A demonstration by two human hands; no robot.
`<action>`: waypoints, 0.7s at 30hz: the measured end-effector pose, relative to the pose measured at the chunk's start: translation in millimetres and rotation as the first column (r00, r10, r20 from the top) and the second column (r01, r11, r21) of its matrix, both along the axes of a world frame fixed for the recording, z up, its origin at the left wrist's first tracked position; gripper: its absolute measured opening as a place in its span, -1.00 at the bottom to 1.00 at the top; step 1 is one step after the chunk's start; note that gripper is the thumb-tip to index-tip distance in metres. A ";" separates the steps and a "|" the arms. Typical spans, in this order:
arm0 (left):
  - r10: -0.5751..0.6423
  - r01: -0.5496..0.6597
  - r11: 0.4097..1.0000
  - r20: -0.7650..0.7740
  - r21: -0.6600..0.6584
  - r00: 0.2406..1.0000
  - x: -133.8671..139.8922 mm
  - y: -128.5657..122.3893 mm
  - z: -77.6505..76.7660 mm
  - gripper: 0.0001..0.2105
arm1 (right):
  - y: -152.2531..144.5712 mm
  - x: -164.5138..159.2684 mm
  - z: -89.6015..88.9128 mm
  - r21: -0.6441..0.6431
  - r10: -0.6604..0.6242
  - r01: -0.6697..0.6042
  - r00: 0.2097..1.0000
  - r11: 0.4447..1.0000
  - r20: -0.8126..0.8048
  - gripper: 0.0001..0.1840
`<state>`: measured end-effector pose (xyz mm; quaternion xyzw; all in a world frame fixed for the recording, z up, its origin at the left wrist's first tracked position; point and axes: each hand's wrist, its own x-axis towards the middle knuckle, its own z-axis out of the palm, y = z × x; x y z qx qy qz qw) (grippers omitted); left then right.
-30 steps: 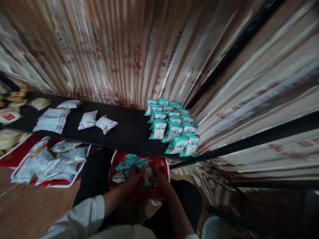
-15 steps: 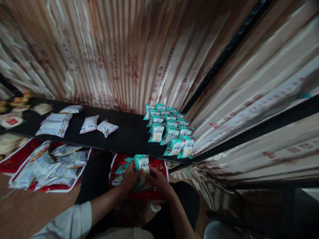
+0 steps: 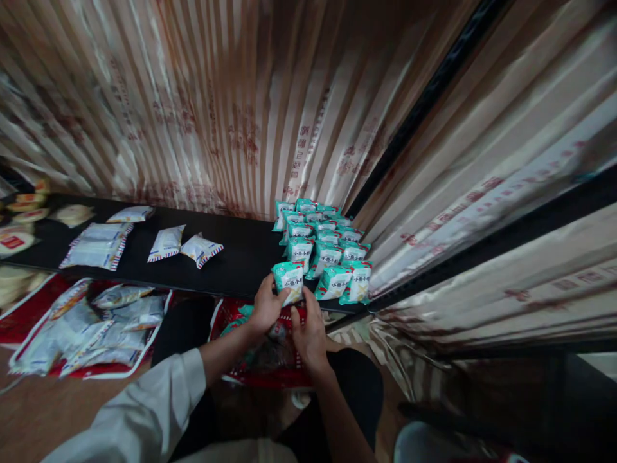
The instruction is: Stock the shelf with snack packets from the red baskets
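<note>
A teal and white snack bag point(image 3: 288, 283) is upright between my hands at the front edge of the black shelf point(image 3: 241, 260). My left hand point(image 3: 268, 305) is closed on its left side, thumb across the front. At the lower right corner, my right hand point(image 3: 309, 328) grips the bag with its fingertips. Rows of matching snack bags point(image 3: 330, 258) stand just behind and to the right on the shelf. Below my hands, a red basket point(image 3: 216, 321) between my legs holds more teal bags, partly hidden by my forearms.
White and blue snack bags point(image 3: 96, 245) lie on the shelf to the left, with pale round packets point(image 3: 72, 215) farther along. Another red basket point(image 3: 166, 308) of white bags sits below. Striped curtains point(image 3: 231, 116) hang behind, and a black post point(image 3: 424, 106) slants at the right.
Both hands have moved up and forward with the teal snack bag, from above the basket to the shelf's front edge beside the rows. The view has shifted slightly.
</note>
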<state>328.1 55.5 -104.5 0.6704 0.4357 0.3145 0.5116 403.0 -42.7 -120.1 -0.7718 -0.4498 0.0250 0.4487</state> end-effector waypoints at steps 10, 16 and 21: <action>-0.074 0.085 0.991 -0.105 0.106 0.992 36.1 24.3 -5.4 -0.61 | 10.7 -0.1 -14.5 -0.038 0.058 -0.054 0.993 0.998 0.104 -0.48; -0.100 0.102 0.991 -0.031 0.082 0.995 44.8 28.2 -13.3 -0.50 | 13.5 3.9 -24.7 -0.064 0.043 -0.038 0.996 0.997 0.077 -0.47; -0.100 0.103 0.993 -0.049 0.055 0.994 47.2 28.7 -14.7 -0.44 | 15.4 6.6 -27.5 -0.051 -0.008 0.012 0.998 0.999 0.069 -0.48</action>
